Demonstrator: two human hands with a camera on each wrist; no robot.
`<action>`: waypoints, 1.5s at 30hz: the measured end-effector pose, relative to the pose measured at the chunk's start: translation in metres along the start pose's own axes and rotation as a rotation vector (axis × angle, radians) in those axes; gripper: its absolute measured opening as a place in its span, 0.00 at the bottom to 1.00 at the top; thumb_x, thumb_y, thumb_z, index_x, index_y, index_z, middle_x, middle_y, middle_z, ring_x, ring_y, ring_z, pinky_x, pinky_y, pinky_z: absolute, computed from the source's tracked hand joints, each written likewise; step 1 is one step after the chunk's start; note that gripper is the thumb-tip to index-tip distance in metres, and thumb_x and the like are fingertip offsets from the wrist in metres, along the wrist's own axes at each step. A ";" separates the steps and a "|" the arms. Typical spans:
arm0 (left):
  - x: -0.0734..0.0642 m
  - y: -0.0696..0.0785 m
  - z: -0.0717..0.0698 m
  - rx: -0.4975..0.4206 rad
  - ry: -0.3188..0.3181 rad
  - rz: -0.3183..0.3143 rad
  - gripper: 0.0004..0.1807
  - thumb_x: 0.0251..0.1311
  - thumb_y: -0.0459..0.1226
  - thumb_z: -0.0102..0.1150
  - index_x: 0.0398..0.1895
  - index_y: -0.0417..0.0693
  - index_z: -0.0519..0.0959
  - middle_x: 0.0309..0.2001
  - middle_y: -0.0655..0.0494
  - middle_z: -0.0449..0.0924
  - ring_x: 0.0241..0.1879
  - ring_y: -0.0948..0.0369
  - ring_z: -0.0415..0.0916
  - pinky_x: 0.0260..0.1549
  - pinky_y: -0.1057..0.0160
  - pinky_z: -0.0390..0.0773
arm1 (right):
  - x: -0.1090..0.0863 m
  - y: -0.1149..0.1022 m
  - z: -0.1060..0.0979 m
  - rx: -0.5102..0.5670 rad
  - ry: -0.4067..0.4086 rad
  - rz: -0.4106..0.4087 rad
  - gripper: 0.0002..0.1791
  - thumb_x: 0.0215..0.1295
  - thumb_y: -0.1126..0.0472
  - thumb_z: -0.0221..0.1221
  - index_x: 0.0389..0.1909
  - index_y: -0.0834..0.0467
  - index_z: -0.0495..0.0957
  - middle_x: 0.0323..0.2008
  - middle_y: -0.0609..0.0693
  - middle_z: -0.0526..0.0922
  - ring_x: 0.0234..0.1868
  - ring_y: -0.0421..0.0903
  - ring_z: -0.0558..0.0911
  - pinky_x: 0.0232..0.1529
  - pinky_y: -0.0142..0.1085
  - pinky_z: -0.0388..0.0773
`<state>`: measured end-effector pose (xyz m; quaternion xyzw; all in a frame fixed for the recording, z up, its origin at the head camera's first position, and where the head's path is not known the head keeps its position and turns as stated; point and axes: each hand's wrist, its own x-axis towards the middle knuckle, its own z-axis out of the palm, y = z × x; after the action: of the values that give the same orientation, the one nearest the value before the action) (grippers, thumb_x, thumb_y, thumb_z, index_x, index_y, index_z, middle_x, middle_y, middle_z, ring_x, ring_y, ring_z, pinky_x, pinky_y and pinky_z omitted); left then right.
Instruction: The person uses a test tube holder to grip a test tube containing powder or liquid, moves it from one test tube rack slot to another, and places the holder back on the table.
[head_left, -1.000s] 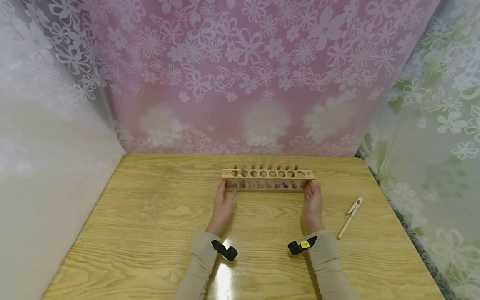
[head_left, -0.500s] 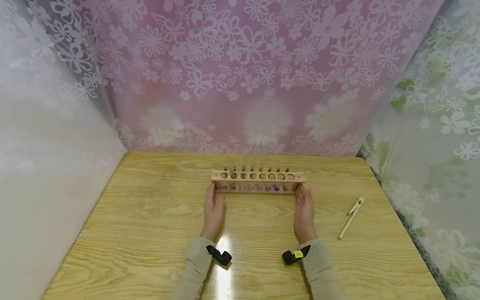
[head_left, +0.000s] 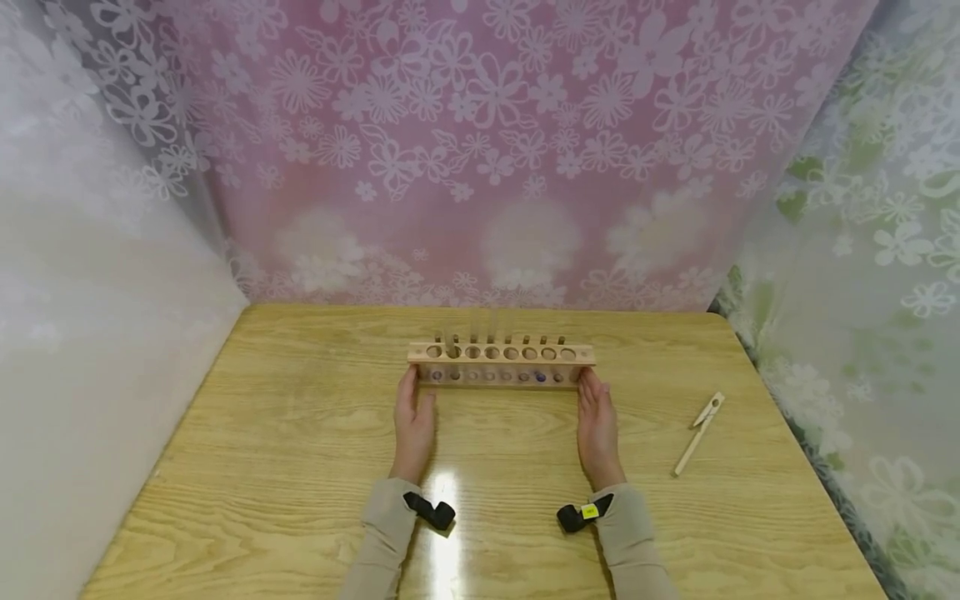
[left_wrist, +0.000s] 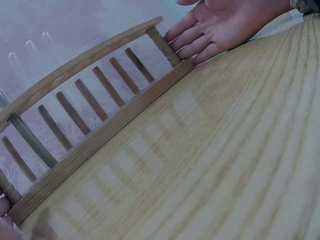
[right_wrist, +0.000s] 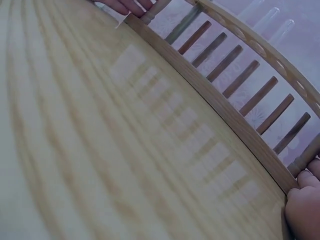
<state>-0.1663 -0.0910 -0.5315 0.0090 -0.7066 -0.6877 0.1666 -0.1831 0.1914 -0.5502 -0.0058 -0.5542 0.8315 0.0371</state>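
A long wooden test tube rack (head_left: 501,361) stands upright on the table, with a row of round holes on top and short pegs behind. A clear test tube (left_wrist: 32,140) is in the second hole from the left. Several clear tubes with rounded ends up rise behind the top bar, faint in the head view. My left hand (head_left: 413,427) touches the rack's left end with its fingers straight. At the opposite end, my right hand (head_left: 598,427) rests its extended fingers against the side; its palm shows in the left wrist view.
A wooden test tube holder (head_left: 698,435) lies on the table (head_left: 285,467) to the right of my right hand. Pink floral curtain (head_left: 480,150) hangs behind the table, with pale hangings on both sides.
The rack has slid left across the table, slowing in the last half second, with both hands staying at its ends. The test tube holder has not moved.
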 end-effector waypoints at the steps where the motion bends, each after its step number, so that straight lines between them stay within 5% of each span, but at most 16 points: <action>1: 0.000 0.000 0.000 0.001 0.003 0.002 0.30 0.68 0.22 0.45 0.73 0.26 0.55 0.73 0.32 0.54 0.74 0.42 0.50 0.72 0.44 0.54 | 0.000 0.001 0.000 -0.005 -0.007 -0.002 0.35 0.82 0.46 0.23 0.78 0.65 0.38 0.79 0.59 0.40 0.79 0.48 0.41 0.77 0.38 0.37; 12: 0.005 -0.036 0.003 0.054 0.028 0.026 0.30 0.69 0.24 0.48 0.74 0.32 0.59 0.74 0.38 0.57 0.74 0.46 0.53 0.72 0.47 0.55 | 0.003 0.007 -0.006 0.004 -0.079 -0.116 0.38 0.81 0.44 0.22 0.77 0.67 0.33 0.78 0.64 0.34 0.78 0.55 0.36 0.77 0.43 0.32; 26: 0.004 -0.038 0.003 0.232 -0.026 0.027 0.33 0.70 0.28 0.48 0.77 0.35 0.53 0.75 0.39 0.53 0.75 0.48 0.50 0.72 0.47 0.55 | 0.001 0.010 -0.006 0.001 -0.054 -0.117 0.36 0.80 0.45 0.18 0.78 0.66 0.36 0.79 0.62 0.38 0.79 0.53 0.39 0.77 0.42 0.35; 35: 0.007 -0.034 -0.007 0.203 -0.042 -0.018 0.31 0.70 0.28 0.47 0.76 0.37 0.57 0.75 0.44 0.56 0.75 0.52 0.51 0.73 0.53 0.53 | 0.000 0.011 -0.005 0.003 -0.054 -0.119 0.37 0.81 0.45 0.20 0.78 0.66 0.35 0.78 0.63 0.37 0.79 0.55 0.39 0.77 0.45 0.32; 41: 0.011 -0.023 -0.019 0.119 -0.060 -0.027 0.27 0.73 0.30 0.43 0.74 0.37 0.61 0.73 0.45 0.62 0.72 0.51 0.58 0.70 0.51 0.61 | -0.001 0.009 -0.003 0.012 -0.042 -0.148 0.36 0.81 0.46 0.21 0.78 0.66 0.36 0.78 0.63 0.38 0.79 0.55 0.40 0.77 0.44 0.33; 45: 0.017 -0.011 -0.029 0.197 -0.060 0.013 0.26 0.74 0.31 0.43 0.75 0.41 0.62 0.73 0.46 0.62 0.73 0.52 0.57 0.68 0.48 0.62 | -0.004 0.006 0.001 0.041 -0.011 -0.194 0.34 0.82 0.47 0.22 0.78 0.65 0.39 0.78 0.62 0.41 0.79 0.54 0.42 0.77 0.40 0.36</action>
<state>-0.1773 -0.1240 -0.5386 0.0002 -0.7755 -0.6138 0.1479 -0.1798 0.1883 -0.5552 0.0533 -0.5353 0.8351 0.1144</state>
